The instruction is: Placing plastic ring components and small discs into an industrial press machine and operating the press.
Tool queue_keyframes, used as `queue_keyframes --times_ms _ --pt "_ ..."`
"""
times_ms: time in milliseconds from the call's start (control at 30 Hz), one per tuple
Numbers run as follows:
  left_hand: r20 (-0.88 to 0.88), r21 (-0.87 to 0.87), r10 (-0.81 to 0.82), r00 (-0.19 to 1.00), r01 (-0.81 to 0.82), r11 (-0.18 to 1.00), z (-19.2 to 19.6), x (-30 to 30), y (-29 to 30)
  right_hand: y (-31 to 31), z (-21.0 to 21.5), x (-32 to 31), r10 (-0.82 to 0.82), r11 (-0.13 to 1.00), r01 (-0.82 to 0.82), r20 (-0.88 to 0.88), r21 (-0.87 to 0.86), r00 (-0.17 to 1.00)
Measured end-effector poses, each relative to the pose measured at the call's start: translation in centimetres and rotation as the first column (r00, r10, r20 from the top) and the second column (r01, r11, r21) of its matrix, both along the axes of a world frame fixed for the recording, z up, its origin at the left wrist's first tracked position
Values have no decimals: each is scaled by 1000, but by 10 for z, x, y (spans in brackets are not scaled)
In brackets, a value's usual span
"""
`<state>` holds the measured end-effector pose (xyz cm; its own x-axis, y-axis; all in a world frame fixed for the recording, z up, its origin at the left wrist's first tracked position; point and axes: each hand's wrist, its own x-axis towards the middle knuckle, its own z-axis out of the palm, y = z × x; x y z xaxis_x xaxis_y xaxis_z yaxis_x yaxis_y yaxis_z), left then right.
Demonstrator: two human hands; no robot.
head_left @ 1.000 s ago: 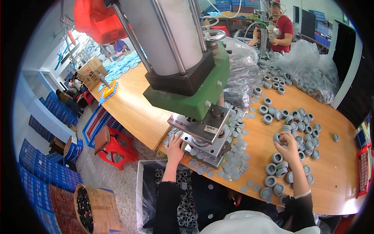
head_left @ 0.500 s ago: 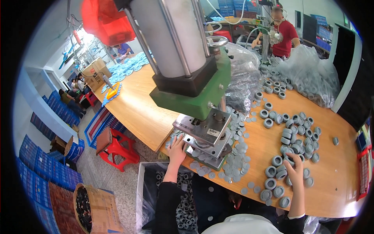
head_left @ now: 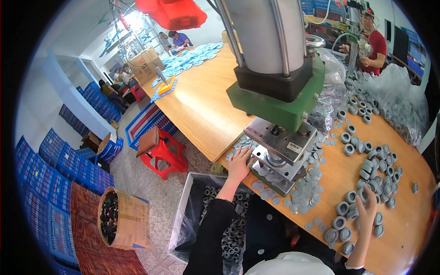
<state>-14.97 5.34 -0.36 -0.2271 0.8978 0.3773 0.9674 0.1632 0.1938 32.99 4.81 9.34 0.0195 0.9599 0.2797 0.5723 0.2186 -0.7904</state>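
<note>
My left hand (head_left: 239, 164) lies at the left side of the press's metal die (head_left: 280, 141), fingers stretched and spread over flat grey discs (head_left: 309, 185). Below the die's upper block is a lower plate (head_left: 270, 161); a gap shows between them. To the right, my right hand (head_left: 365, 208) reaches into the scattered grey rubber-like rings (head_left: 339, 222), its thumb and fingers bent around one ring, which they partly hide. More rings lie close around that hand. The press head has a green body (head_left: 275, 103) under a pale cylinder (head_left: 270, 36).
A wooden table (head_left: 201, 114) carries a clear plastic bag of rings (head_left: 398, 103). Below its front edge stands a lined bin (head_left: 183, 215) of rings. A red stool (head_left: 162, 153), a cardboard drum (head_left: 133, 220) and blue crates (head_left: 46, 192) are on the left. A co-worker in red (head_left: 378, 50) works across the table.
The view has swung left, so the scene sits further right in the picture. Both hands stay nearly in place, the left by the die and the right among the rings.
</note>
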Motion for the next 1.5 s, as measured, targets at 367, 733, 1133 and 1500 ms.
queue_keyframes --times_ms 367,733,1133,1500 --pt "-7 -26 46 999 -46 999 1 0 0 6 -14 3 -126 991 131 -310 -7 942" --pt "661 448 -419 622 120 886 135 117 -3 0 10 -25 112 982 -175 -531 -70 840" --pt "636 658 -304 709 -293 693 82 133 -35 9 42 -172 563 826 -537 -197 172 803" --pt "452 358 242 858 -423 832 -7 31 -103 33 58 -244 531 845 -508 -145 165 835"
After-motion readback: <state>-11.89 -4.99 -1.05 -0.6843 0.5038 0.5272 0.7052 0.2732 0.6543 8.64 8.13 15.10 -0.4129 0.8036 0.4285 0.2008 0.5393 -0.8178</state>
